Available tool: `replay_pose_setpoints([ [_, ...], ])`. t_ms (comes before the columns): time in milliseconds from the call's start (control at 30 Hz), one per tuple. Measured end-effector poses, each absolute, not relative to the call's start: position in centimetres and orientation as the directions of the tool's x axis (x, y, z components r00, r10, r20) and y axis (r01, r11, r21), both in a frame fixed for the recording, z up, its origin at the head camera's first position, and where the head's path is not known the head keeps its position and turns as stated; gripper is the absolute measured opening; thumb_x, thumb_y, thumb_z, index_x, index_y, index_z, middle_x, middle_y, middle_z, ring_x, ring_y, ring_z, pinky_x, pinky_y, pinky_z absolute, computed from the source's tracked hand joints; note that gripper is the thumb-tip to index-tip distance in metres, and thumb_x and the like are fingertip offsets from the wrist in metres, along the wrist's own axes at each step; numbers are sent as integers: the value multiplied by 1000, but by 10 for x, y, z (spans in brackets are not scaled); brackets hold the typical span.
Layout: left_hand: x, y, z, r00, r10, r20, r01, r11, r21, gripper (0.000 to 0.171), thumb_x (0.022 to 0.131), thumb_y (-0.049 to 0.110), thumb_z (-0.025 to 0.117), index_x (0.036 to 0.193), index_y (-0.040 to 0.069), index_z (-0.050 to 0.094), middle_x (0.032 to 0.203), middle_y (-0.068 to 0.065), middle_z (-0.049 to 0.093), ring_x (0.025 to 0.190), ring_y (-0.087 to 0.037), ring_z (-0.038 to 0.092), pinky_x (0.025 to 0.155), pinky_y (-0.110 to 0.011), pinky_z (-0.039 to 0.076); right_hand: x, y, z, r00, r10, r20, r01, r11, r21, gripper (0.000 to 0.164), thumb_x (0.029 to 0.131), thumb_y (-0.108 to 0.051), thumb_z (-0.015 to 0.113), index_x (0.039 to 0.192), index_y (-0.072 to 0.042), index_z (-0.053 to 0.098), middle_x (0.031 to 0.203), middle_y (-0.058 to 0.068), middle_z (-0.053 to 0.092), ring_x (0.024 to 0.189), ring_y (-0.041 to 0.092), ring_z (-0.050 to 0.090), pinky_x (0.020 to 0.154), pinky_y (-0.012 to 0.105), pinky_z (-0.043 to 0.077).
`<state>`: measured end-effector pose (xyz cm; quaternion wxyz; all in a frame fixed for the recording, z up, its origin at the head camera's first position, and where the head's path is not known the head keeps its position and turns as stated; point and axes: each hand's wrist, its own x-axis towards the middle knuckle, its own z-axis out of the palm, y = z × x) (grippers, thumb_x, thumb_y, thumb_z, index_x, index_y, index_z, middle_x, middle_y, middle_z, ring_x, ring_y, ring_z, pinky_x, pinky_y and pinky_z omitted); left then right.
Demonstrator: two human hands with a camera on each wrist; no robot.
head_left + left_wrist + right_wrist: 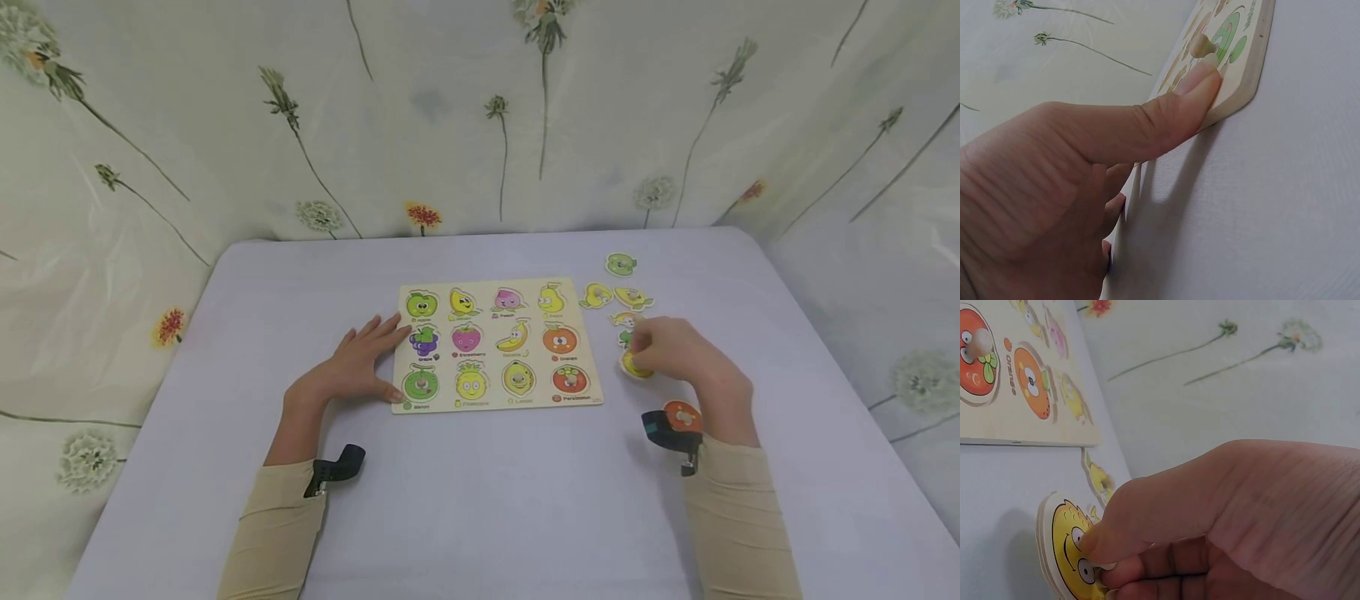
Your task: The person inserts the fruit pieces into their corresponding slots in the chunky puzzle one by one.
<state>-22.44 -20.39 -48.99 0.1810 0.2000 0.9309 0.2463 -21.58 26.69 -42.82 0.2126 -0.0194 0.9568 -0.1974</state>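
One yellow piece (1066, 547), pinched by the right hand (682, 354), is just beyond the board's (446, 390) right edge. Probably light and stiff, it's best pinched centrally; the spread left hand (348, 364) touches the opposite edge.

We see a table (495, 500) with a pale, smooth top and rounded far corners. Behind it and at both sides, we find whitish, slightly glossy sheeting (427, 158) printed with fluffy dandelion heads (318, 216), long stems (503, 167) and red-orange flowers (423, 215).
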Motion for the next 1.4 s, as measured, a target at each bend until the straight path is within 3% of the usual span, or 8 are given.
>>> replay_pose_setpoints([
  [900,-224,-204,-490,-851,469,-236,294,798,526,114,68,48,86,159,22,24,170,-4,8,157,-34,-2,125,-60,-1,-218,236,-434,-920,-184,-346,-21,904,-426,4,86,-12,63,90,-11,65,86,7,59,82,23,53,63,30,42],
  [1400,-222,-204,-488,-853,465,-237,289,799,528,113,68,47,87,159,22,24,170,-3,8,157,-34,-2,125,-60,-2,-221,224,-436,-923,-222,-315,-61,892,-449,9,81,-5,61,87,-9,66,87,8,61,78,23,53,60,28,42],
])
